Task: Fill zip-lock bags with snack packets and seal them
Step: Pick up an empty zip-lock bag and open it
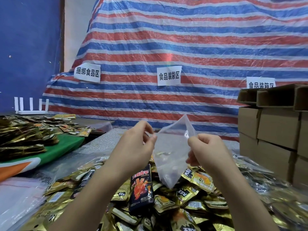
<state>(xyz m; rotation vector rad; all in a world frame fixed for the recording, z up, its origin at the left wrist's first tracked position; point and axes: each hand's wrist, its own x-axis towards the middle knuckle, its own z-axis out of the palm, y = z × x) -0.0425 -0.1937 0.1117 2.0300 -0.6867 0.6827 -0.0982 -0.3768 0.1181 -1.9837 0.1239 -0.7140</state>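
Note:
A clear zip-lock bag (170, 152) hangs in the air above the table, held at its upper edge by both hands. My left hand (133, 147) pinches the bag's left side and my right hand (208, 150) pinches its right side. The bag looks empty and its lower corner points down. Beneath it lies a big heap of gold snack packets (191, 195), with one black and red packet (141, 189) on top between my forearms.
Stacked cardboard boxes (275, 135) stand at the right. A second heap of gold packets (25, 135) lies on a green board at the left, with a white router behind it. Clear plastic bags (18, 194) lie at the near left. A striped tarp with paper labels hangs behind.

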